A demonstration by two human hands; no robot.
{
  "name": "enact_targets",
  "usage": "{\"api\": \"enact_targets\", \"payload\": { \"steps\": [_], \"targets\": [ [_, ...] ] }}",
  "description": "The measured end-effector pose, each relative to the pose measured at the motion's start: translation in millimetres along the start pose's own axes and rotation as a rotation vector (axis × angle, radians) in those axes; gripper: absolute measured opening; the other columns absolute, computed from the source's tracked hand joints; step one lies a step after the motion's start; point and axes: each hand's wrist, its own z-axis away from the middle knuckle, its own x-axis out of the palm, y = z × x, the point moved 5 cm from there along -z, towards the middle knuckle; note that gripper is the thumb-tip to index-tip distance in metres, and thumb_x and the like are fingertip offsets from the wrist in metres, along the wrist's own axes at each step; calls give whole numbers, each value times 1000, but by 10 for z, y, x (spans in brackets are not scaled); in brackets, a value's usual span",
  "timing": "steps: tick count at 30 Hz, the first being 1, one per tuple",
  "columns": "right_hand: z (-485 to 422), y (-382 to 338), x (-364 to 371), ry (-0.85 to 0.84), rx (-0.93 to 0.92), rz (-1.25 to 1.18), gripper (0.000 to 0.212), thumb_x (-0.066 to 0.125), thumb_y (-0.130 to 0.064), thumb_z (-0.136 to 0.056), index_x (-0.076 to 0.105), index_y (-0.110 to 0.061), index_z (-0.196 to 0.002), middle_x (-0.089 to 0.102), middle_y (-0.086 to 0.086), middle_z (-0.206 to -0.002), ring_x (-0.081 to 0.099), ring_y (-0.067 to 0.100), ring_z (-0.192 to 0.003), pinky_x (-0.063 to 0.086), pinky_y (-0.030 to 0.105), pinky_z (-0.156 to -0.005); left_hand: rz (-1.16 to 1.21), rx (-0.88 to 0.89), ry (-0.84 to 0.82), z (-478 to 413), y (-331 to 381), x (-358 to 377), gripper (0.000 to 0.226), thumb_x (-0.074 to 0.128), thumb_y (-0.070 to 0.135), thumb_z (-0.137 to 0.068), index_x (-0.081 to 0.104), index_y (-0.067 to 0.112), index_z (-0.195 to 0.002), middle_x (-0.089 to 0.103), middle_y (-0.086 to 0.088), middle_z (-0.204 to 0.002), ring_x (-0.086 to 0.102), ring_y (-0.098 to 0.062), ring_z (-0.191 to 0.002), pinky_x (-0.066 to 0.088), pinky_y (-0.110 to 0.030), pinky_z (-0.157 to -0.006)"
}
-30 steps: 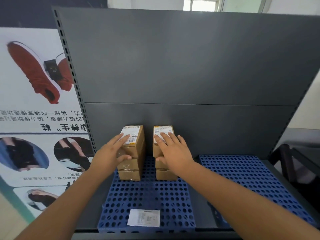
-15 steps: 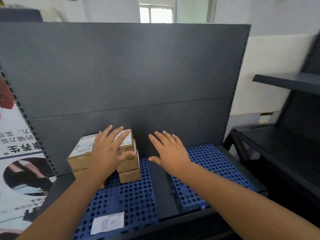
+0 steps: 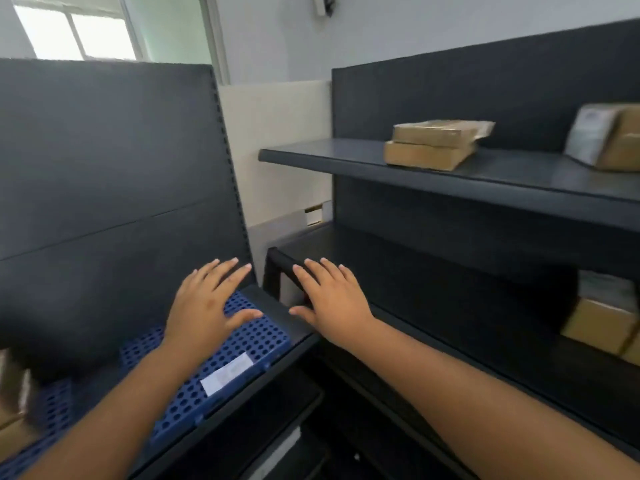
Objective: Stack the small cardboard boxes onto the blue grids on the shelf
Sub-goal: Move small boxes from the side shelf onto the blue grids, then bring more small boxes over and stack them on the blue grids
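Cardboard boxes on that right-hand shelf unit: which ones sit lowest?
The boxes on the lower shelf, at the right edge. The flat pair and the labelled box both rest on the upper shelf.

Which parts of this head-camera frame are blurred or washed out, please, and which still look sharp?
Head view: the window at top left is blown out to white; the cardboard boxes at the left edge are smeared by motion blur, and the boxes at the right edge are soft; both open hands, left and right, and the blue grid look fairly sharp; shelf edges bow from wide-angle distortion.
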Motion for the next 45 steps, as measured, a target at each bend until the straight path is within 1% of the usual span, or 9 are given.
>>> {"api": "enact_targets", "payload": {
  "steps": [6,10,14,18,25,30,33,39,45],
  "targets": [
    [1095,1669,-329,-30,322,115,76,44,-60,-91,14,-25,-152,20,4,-159,14,29,-146,13,49,-118,232,233,-23,-605,1589,638,84,47,74,-77,53,19,-139,53,-11,-141,57,-34,-117,50,-51,-93],
    [1895,2596,-630,-40,493,225,80,45,-61,-90,12,-24,-152,19,5,-159,15,30,-145,13,50,-116,369,331,-88,-873,2614,977,87,58,75,-74,44,28,-146,43,-5,-150,57,-32,-120,55,-49,-89],
    [2597,3321,-966,-40,671,291,84,49,-63,-88,12,-24,-152,21,8,-158,20,32,-143,17,52,-115,516,361,-191,-1090,3496,1254,91,55,74,-68,32,39,-149,27,1,-158,50,-28,-128,56,-48,-87],
    [3057,3802,-1244,-11,784,362,87,57,-59,-85,15,-22,-152,25,8,-157,23,32,-142,21,52,-115,583,442,-193,-1262,4178,1390,94,56,75,-67,26,41,-150,23,-1,-160,47,-27,-131,55,-45,-90],
    [3444,4248,-1172,-109,859,372,90,53,-61,-86,3,-26,-152,13,5,-161,14,30,-146,18,52,-116,625,503,-293,-1502,4986,1724,98,71,64,-71,17,45,-150,12,4,-162,36,-24,-139,49,-51,-98],
    [3407,4323,-1017,-168,833,413,93,60,-59,-83,7,-25,-152,14,3,-161,16,30,-145,19,56,-114,631,466,-439,-1627,5387,2000,104,76,60,-70,6,53,-148,-4,13,-162,26,-27,-144,42,-49,-105],
    [3356,4335,-958,-201,819,421,93,63,-55,-81,10,-26,-152,15,3,-161,15,29,-145,15,57,-113,663,452,-508,-1680,5571,2110,103,79,50,-73,8,55,-147,-11,17,-161,22,-24,-145,39,-45,-109],
    [3380,4321,-894,-229,798,428,86,63,-40,-88,7,-28,-152,11,0,-162,10,25,-147,17,54,-114,728,455,-454,-1658,5630,2208,87,77,27,-81,27,45,-149,11,8,-163,23,-21,-146,31,-42,-115],
    [3393,4224,-928,-225,786,431,85,62,-37,-89,7,-29,-153,9,-1,-162,7,25,-148,15,55,-116,742,446,-423,-1573,5405,2086,84,74,28,-84,25,43,-150,8,9,-164,22,-20,-146,28,-38,-116]
  ]
}}
